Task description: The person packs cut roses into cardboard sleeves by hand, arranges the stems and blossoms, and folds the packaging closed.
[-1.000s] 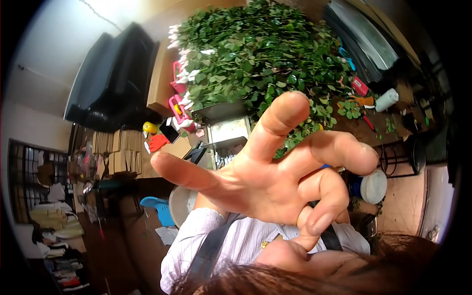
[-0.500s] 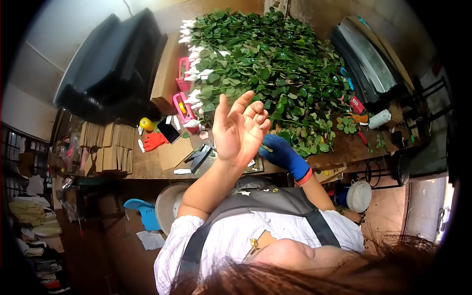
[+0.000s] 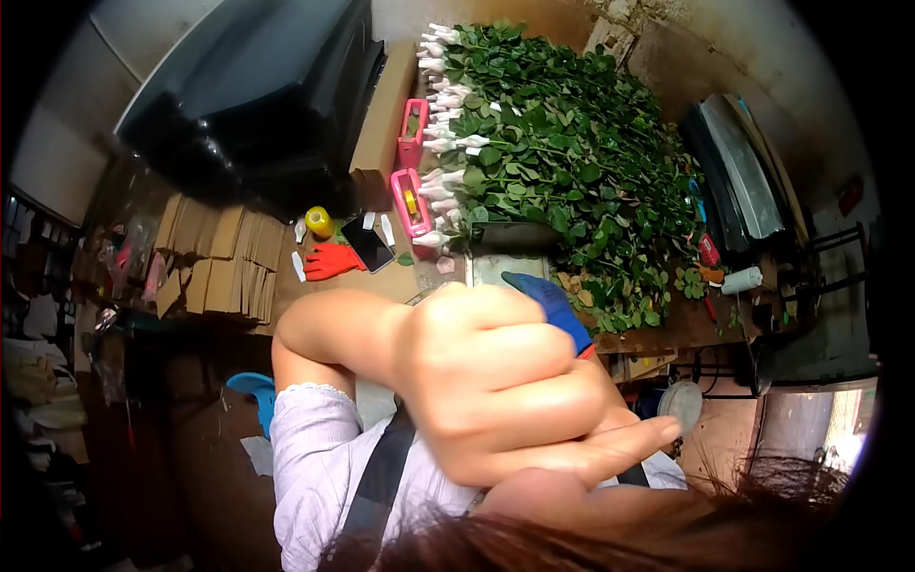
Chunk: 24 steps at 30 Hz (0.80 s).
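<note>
In the head view, holds the left hand (image 3: 505, 381) curled closed, near the camera; has the blue-gloved right hand (image 3: 555, 305) behind it (grip hidden, impossible to judge), near leafy stems (image 3: 562, 153) piled beyond both hands on the counter (image 3: 681, 329).

Left hand (image 3: 505, 381), bare, fingers curled, foremost; right hand (image 3: 555, 303), blue-gloved (partly hidden behind the left), near leafy stems (image 3: 572, 162), white-tipped; pink tape dispensers (image 3: 411, 202), two; red glove (image 3: 334, 261), one.

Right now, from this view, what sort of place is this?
Probably a flower-packing workroom: I see many leafy stems with white-wrapped heads, a pink tape dispenser and stacked cardboard pieces.
</note>
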Motion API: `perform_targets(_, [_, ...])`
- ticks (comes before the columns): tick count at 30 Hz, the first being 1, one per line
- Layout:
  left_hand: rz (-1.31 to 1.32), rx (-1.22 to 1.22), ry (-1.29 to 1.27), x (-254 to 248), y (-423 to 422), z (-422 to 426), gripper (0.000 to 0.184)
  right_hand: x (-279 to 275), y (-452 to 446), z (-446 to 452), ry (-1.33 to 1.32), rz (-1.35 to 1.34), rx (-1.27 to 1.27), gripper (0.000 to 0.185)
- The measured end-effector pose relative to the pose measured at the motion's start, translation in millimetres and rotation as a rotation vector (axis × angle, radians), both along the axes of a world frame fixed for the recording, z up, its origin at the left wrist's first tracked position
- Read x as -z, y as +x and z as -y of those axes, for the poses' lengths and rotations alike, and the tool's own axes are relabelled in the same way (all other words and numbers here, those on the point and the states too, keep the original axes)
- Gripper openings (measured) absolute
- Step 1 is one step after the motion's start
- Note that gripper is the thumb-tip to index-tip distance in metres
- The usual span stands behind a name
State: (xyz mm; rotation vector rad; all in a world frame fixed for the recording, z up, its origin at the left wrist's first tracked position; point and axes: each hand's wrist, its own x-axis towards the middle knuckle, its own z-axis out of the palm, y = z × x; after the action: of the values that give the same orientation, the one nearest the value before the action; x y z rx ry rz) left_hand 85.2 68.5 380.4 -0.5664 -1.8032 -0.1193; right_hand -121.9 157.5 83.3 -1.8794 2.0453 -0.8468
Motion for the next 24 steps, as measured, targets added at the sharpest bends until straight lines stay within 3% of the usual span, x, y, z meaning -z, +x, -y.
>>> perform_targets(5, [-0.318,-0.134,-0.010,20.8,42.6,58.3,0.022,3.5,1.3,-0.7,0.000,-0.023,0.002,0.041])
perform_targets(7, [-0.118,-0.479,-0.196,14.6,63.7,112.2,0.029,1.6,3.3,0.7,0.008,-0.027,0.024,0.040])
perform_targets(11, [0.141,-1.174,-0.176,3.9,82.4,282.5,0.034,-6.3,6.7,1.9,-0.034,-0.029,0.010,0.038])
perform_targets(13, [0.066,-1.661,-0.179,2.6,123.2,362.4,0.048,-7.7,8.5,1.9,-0.045,-0.016,0.022,0.038])
perform_targets(14, [0.096,-1.925,-0.062,2.0,146.4,392.6,0.059,-5.5,6.4,0.8,0.010,-0.036,0.020,0.037])
perform_targets(15, [0.230,-2.093,0.223,-1.2,163.4,413.4,0.062,-5.7,6.3,1.9,0.014,-0.037,0.018,0.037])
perform_targets(17, [0.477,-2.046,0.634,-5.4,187.6,433.8,0.064,-8.6,7.2,1.9,0.032,-0.042,0.019,0.037])
perform_targets(19, [0.468,-2.010,0.452,-15.2,189.7,429.8,0.059,-8.6,7.2,3.0,0.014,-0.049,0.016,0.037])
perform_targets(23, [0.599,-1.587,0.427,-33.8,180.2,420.2,0.037,-8.0,5.9,1.3,-0.004,-0.055,0.006,0.036])
perform_targets(24, [0.596,-1.634,0.371,-39.6,175.6,414.5,0.030,-9.0,6.0,0.8,-0.008,-0.057,0.002,0.036])
